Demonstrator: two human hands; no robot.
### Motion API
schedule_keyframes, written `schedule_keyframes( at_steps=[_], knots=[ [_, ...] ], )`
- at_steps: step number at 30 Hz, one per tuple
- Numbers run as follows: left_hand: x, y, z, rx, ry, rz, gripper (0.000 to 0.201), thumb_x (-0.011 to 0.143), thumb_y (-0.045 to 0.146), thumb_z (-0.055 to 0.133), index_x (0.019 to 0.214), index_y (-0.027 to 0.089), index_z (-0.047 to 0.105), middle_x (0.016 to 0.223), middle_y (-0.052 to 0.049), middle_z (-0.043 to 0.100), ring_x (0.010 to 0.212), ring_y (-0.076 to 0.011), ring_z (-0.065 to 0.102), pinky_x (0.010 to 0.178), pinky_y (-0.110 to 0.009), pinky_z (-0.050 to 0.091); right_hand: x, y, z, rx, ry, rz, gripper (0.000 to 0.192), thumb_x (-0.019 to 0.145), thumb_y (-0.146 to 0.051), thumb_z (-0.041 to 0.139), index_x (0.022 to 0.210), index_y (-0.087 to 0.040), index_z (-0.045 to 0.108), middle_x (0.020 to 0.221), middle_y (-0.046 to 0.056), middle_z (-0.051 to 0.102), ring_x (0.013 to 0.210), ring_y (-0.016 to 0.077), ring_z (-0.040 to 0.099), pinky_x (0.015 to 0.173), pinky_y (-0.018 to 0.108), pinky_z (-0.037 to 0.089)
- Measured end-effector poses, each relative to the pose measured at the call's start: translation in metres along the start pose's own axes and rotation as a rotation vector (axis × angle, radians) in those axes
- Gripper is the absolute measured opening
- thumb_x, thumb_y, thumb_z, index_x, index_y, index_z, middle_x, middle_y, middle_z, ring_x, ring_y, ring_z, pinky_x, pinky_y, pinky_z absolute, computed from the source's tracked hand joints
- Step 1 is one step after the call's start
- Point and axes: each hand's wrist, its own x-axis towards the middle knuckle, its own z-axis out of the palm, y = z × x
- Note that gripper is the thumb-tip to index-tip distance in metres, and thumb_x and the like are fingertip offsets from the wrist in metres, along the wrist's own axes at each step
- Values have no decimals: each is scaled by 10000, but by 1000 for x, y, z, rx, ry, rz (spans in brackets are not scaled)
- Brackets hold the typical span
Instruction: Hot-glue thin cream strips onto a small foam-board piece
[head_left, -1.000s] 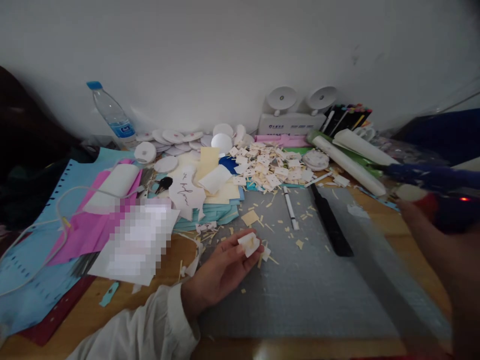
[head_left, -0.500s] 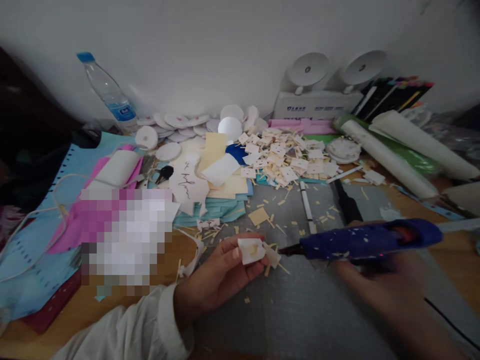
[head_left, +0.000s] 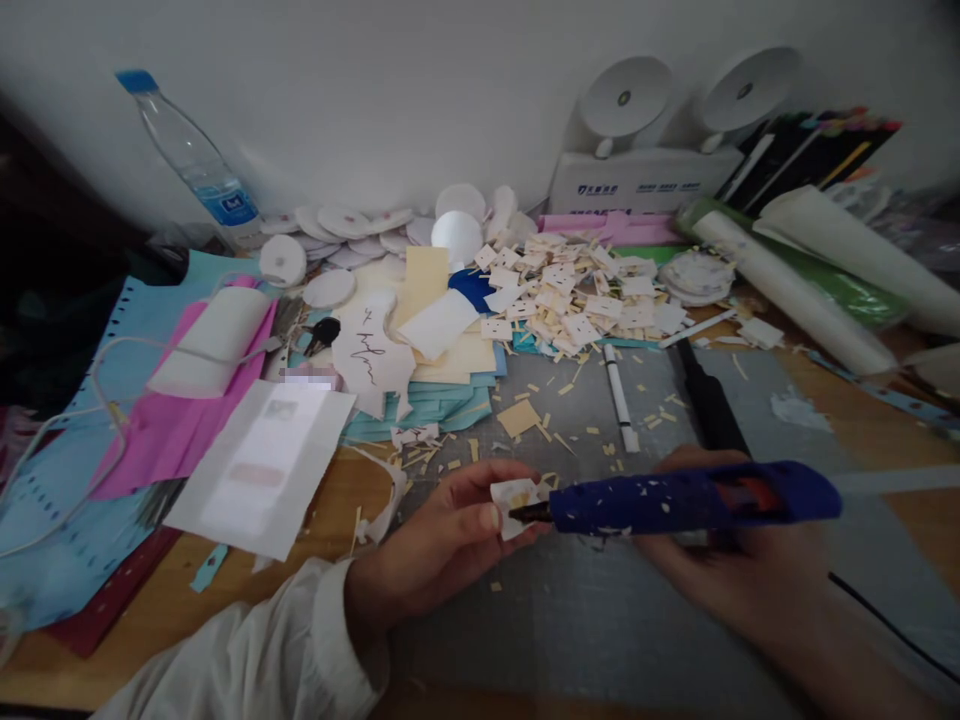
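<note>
My left hand (head_left: 442, 545) pinches a small white paper piece (head_left: 507, 493) between thumb and fingers, in the lower middle of the view. A pale yellow patch shows on its face. My right hand (head_left: 765, 590) is wrapped round a blue hot glue gun (head_left: 645, 502) flecked with white bits, and a glue stick sticks out of its back end. The gun's dark nozzle is over the paper piece; whether it touches cannot be seen. The trigger is hidden by the gun and the hand.
Behind the hands lies a heap of small paper pieces (head_left: 577, 295) with dotted faces. A white marker (head_left: 619, 400) and yellow scraps are on the grey mat (head_left: 480, 650). Left stand coloured papers (head_left: 176, 420) and a bottle (head_left: 195, 165); paper rolls (head_left: 795, 290) lie right.
The glue gun has moved left, bringing its nozzle from beside the white paper piece to over it. My left hand has barely moved. The camera view has shifted slightly.
</note>
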Motion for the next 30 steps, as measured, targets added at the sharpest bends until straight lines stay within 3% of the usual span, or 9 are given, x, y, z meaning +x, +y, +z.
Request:
schedule_keyframes(
  at_steps=[11,17,30],
  knots=[
    [-1,0,-1,-13,5,-2,401,630,288,846,979,155,701,965,-40,680,897,-136,621,839,-233,474,6,-6,0,-78,-6,10,152,806,-353,513,874,-223,470,673,28,625,543,189,656,456,246,492],
    [0,1,-2,-4,-7,-3,373,641,271,840,976,177,704,990,-13,688,937,-125,621,868,-229,471,11,-6,0,-69,81,-66,193,852,-416,465,846,-223,463,627,7,590,484,163,634,411,222,482],
    [-1,1,-1,-50,-21,17,393,645,264,841,989,125,711,963,-65,708,904,-143,647,869,-239,494,16,-2,-5,67,-11,-60,90,785,-277,479,710,-234,456,568,-16,525,448,151,591,384,235,457]
  ],
)
